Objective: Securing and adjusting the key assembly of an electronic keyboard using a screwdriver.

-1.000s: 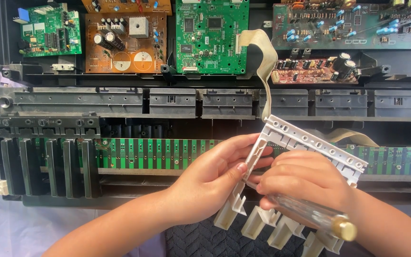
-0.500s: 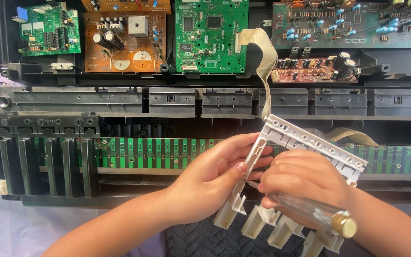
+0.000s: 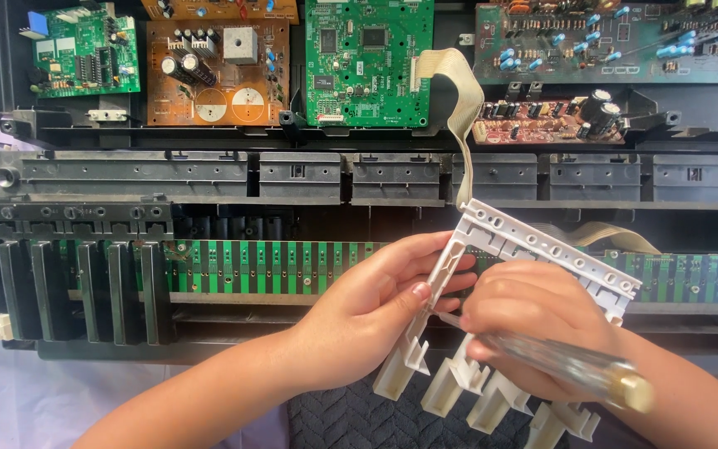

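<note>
My left hand [image 3: 376, 312] grips the left edge of a white plastic block of keyboard keys [image 3: 533, 241], held tilted above an opened electronic keyboard. My right hand [image 3: 533, 320] lies over the middle of that block and holds a screwdriver with a clear handle and brass-coloured end cap [image 3: 579, 370]. Its shaft points toward the left hand at the block. The white key ends [image 3: 450, 387] hang down toward me.
The black keyboard chassis [image 3: 292, 175] spans the view, with a long green contact board [image 3: 268, 266] and a set of black keys [image 3: 85, 287] at the left. Several circuit boards [image 3: 367, 58] and a beige ribbon cable [image 3: 463, 108] lie at the top.
</note>
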